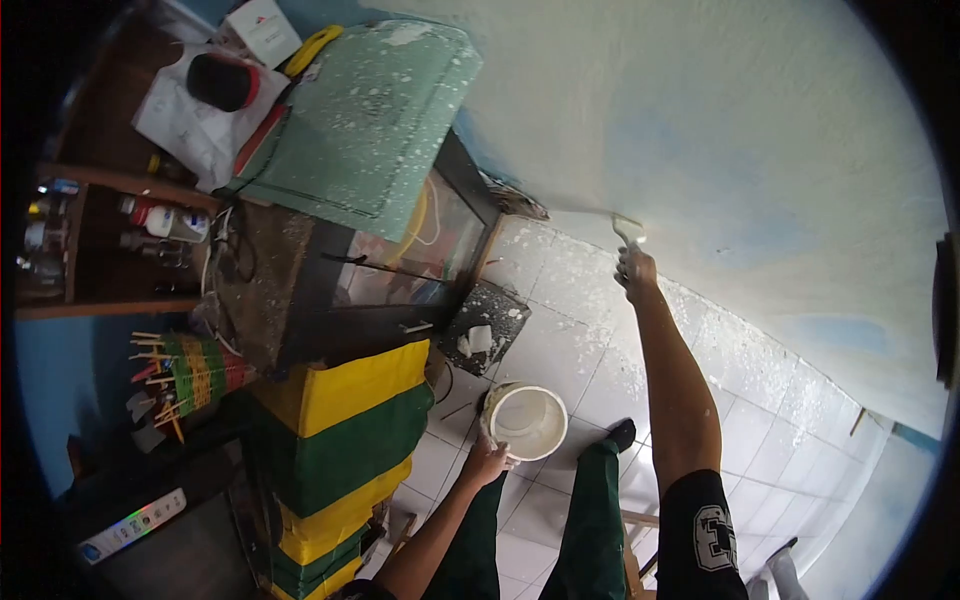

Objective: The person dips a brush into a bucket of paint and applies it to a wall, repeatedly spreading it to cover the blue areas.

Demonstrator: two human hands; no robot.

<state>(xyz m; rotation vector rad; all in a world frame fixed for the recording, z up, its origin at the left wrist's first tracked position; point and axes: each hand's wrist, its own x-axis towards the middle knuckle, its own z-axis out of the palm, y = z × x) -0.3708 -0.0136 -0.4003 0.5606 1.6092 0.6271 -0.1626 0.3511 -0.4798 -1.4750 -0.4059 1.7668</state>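
My right hand (637, 272) is stretched out toward the wall, its fingers wrapped round the handle of a paintbrush (629, 229). The brush head lies against or very near the lower part of the wall (720, 130), which is whitish with bluish patches. Lower down, my left hand (487, 461) grips the side of a white paint bucket (541, 445). Pale paint coats the inside of the bucket, which is held in front of my legs. Part of the left hand's grip is hidden behind the bucket.
White splashes cover the tiled floor (572, 330) along the wall. A dark glass-fronted cabinet (300, 290) stands at the left with a paint-spotted green case (370, 120) on top. Near it are a small speckled block (490, 325), a yellow-and-green striped cloth (350, 430) and shelves with bottles (170, 220).
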